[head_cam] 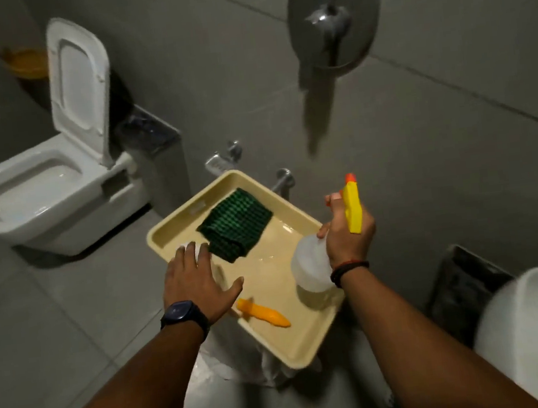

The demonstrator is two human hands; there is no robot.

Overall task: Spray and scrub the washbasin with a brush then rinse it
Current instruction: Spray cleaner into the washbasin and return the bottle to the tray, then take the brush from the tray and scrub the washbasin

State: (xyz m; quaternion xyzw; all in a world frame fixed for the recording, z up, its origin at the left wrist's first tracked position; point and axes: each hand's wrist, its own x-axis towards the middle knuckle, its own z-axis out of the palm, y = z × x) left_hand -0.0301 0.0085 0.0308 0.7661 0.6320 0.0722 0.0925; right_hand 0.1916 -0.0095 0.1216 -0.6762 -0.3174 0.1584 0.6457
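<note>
My right hand [348,235] grips a spray bottle [311,266] by its yellow trigger head, the clear body hanging over the right side of a cream tray [298,351]. My left hand [195,279] hovers open, fingers spread, over the tray's left part. Beneath its thumb lies a brush with an orange handle [263,313]; the bristle end is hidden under the hand. A green checked cloth [237,229] lies folded in the far part of the tray. The white washbasin [537,334] shows at the lower right corner.
A white toilet [42,196] with its lid up stands at the left. On the grey tiled wall sit a chrome mixer valve [333,18] and smaller chrome fittings [222,160] above the tray. A dark bin [461,286] stands beside the basin.
</note>
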